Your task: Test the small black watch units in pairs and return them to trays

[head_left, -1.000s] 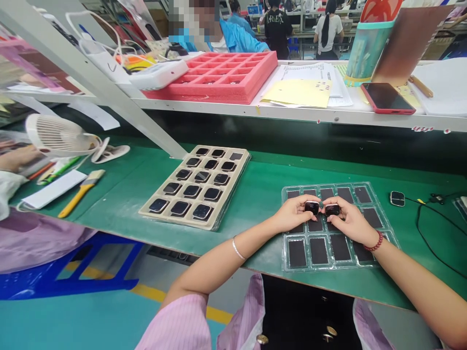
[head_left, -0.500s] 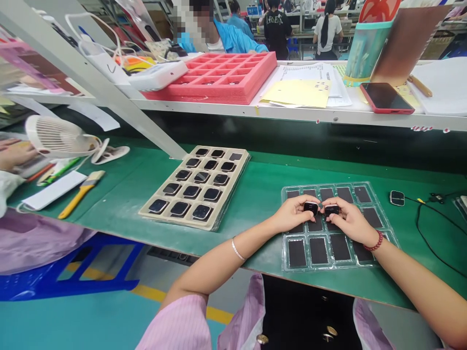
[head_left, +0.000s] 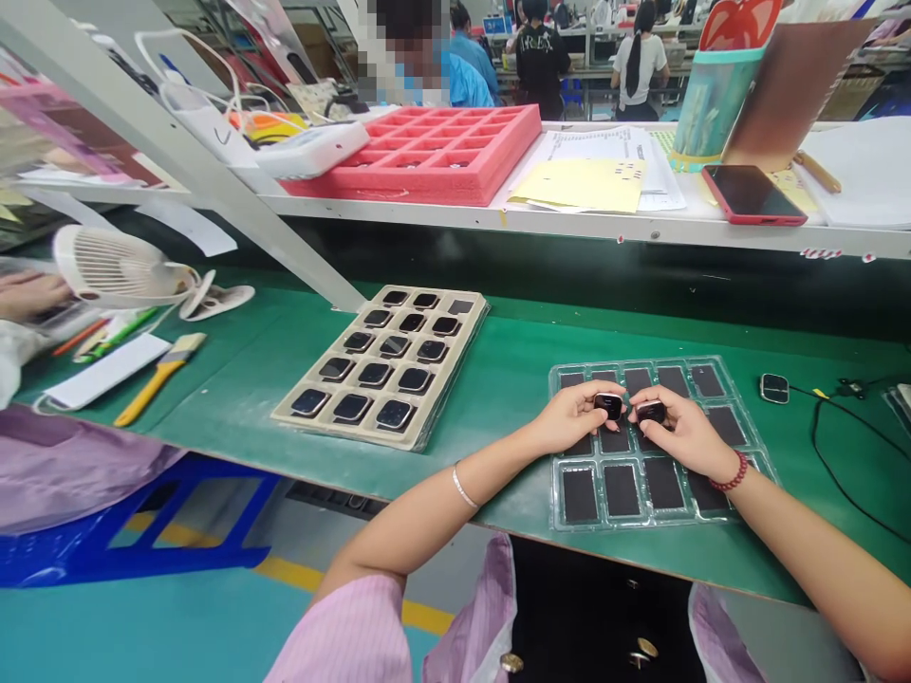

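Note:
My left hand (head_left: pixel 575 417) pinches a smartwatch body (head_left: pixel 608 406) with a dark square screen and no strap. A second strapless smartwatch (head_left: pixel 650 412) is held between the thumb and fingers of my right hand (head_left: pixel 679 427). Both watches are side by side, screens facing up toward me, over a clear plastic tray (head_left: pixel 630 521) with dark rectangular pockets. To the left, a beige tray (head_left: pixel 285 415) carries rows of similar watch bodies; its far right pocket has none. Another small square device (head_left: pixel 774 387) lies right of the clear tray, beside a black cable (head_left: pixel 818 446).
A white fan (head_left: pixel 118 266), a yellow brush (head_left: pixel 160 379) and a white slab (head_left: pixel 106 370) lie at left, near a co-worker's hand (head_left: pixel 32 294). The shelf above bears a pink foam tray (head_left: pixel 491 175), papers (head_left: pixel 584 180), a phone (head_left: pixel 754 194) and a teal cup (head_left: pixel 715 104). A slanted post (head_left: pixel 234 190) meets the table.
Both watches have tilted slightly in my fingers, and their screens show a bit more. The person in blue behind the shelf has shifted. The trays stay put.

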{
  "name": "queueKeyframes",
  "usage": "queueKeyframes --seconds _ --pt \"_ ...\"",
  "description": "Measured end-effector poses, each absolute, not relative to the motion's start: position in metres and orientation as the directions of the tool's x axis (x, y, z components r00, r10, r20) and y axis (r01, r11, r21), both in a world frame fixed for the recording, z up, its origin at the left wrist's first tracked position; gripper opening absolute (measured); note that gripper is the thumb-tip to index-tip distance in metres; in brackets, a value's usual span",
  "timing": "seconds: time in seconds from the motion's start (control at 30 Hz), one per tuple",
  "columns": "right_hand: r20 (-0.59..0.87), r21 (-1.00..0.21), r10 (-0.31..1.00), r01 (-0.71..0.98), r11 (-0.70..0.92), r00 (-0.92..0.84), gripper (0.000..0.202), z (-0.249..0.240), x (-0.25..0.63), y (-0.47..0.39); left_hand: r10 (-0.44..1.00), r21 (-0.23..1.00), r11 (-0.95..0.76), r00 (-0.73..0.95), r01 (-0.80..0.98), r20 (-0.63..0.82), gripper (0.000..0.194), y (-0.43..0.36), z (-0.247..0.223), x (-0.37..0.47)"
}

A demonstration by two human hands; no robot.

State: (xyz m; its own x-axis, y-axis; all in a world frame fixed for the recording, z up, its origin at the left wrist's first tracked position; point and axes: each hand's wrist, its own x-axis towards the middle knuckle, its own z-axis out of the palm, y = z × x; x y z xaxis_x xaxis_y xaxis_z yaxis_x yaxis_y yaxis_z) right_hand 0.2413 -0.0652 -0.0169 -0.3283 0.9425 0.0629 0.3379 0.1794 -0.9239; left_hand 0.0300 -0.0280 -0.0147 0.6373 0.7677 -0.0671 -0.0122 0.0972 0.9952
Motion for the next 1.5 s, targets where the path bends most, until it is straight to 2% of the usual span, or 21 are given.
queueKeyframes --seconds 0.2,0.4,0.57,0.73,0.83,0.9,0.97,1.03,1.13,1.23,1.3,1.43,1.5 --pt "0.062 -0.925 0.942 0.336 0.179 -0.331 0.025 -0.016 0.241 -0.066 0.77 0.993 0.12 0.632 -0.01 -0.087 0.043 -0.028 -0.014 0.029" --pt "0.036 -0.949 0.943 0.284 0.136 -0.332 0.029 -0.016 0.241 -0.066 0.769 0.981 0.162 0.637 -0.101 -0.061 0.055 -0.026 -0.015 0.03" --pt "0.016 -0.952 0.948 0.284 0.112 -0.319 0.029 -0.019 0.24 -0.065 0.698 0.93 0.337 0.701 -0.148 -0.142 0.069 -0.015 -0.02 0.025" --pt "0.052 -0.956 0.951 0.259 0.135 -0.304 0.028 -0.021 0.239 -0.068 0.542 0.839 0.516 0.824 -0.17 -0.165 0.067 -0.023 0.01 0.014" --pt "0.067 -0.96 0.955 0.241 0.14 -0.29 0.027 -0.021 0.238 -0.07 0.349 0.825 0.555 0.93 -0.109 -0.112 0.08 -0.05 0.054 0.008" --pt "0.053 -0.969 0.962 0.22 0.114 -0.269 0.029 -0.022 0.239 -0.07 0.127 0.841 0.542 0.989 -0.003 -0.079 0.09 -0.07 0.082 0.01" --pt "0.018 -0.974 0.969 0.214 0.073 -0.248 0.034 -0.024 0.24 -0.068 -0.049 0.891 0.451 0.998 0.052 -0.033 0.08 -0.082 0.101 0.017" --pt "-0.022 -0.982 0.973 0.187 0.023 -0.231 0.041 -0.025 0.242 -0.066 -0.089 0.934 0.354 0.993 -0.041 0.078 0.066 -0.086 0.111 0.027" --pt "-0.076 -0.997 0.969 0.05 -0.067 -0.236 0.046 -0.022 0.243 -0.063 -0.065 0.944 0.293 0.981 -0.154 0.18 0.06 -0.087 0.114 0.037" --pt "-0.089 -0.984 0.966 -0.128 -0.123 -0.243 0.045 -0.006 0.24 -0.066 -0.109 0.93 0.341 0.977 -0.137 0.184 0.061 -0.096 0.12 0.03" --pt "-0.078 -0.966 0.97 -0.225 -0.131 -0.231 0.042 0.017 0.236 -0.073 -0.074 0.914 0.386 0.983 -0.127 0.168 0.065 -0.103 0.124 0.018" --pt "0.011 -0.917 0.967 -0.388 -0.092 -0.253 0.033 0.08 0.226 -0.111 0.324 0.887 0.39 0.939 -0.246 0.118 0.068 -0.093 0.119 -0.003" --pt "0.062 -0.885 0.931 -0.45 -0.115 -0.359 0.035 0.107 0.219 -0.136 0.538 0.921 0.278 0.838 -0.274 0.087 0.064 -0.072 0.104 -0.002"
